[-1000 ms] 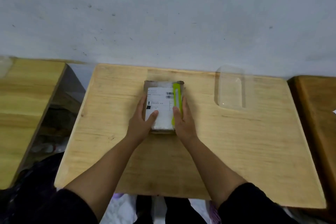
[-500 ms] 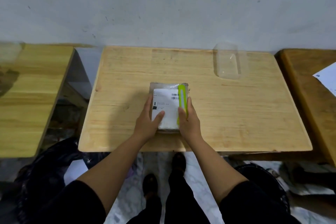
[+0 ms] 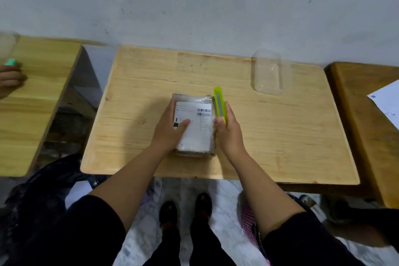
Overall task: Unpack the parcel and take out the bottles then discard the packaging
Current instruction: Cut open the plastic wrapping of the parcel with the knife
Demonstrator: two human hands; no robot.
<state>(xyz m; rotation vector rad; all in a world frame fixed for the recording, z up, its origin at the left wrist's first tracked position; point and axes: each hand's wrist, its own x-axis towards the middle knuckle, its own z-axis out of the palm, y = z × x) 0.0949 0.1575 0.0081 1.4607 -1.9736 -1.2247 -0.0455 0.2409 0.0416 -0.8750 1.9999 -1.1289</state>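
Note:
A parcel [image 3: 195, 127] wrapped in clear plastic, with a white shipping label and barcode on top, lies flat on the middle wooden table [image 3: 280, 136]. My left hand [image 3: 170, 130] rests on the parcel's left side, thumb across the label, holding it down. My right hand [image 3: 230, 129] is at the parcel's right edge and grips a lime-green utility knife [image 3: 220, 103], which points away from me, lifted just off the parcel. No bottles are visible; the parcel is closed.
A clear plastic container [image 3: 267, 72] lies at the table's back right. Another person's hand [image 3: 9, 77] with a teal object [image 3: 10, 62] rests on the left table. A white paper [image 3: 386, 101] lies on the right table. A pink basket [image 3: 249, 227] sits on the floor by my feet.
My right hand has picked the green knife up off the parcel's top and now holds it beside the right edge. The parcel was pulled towards me.

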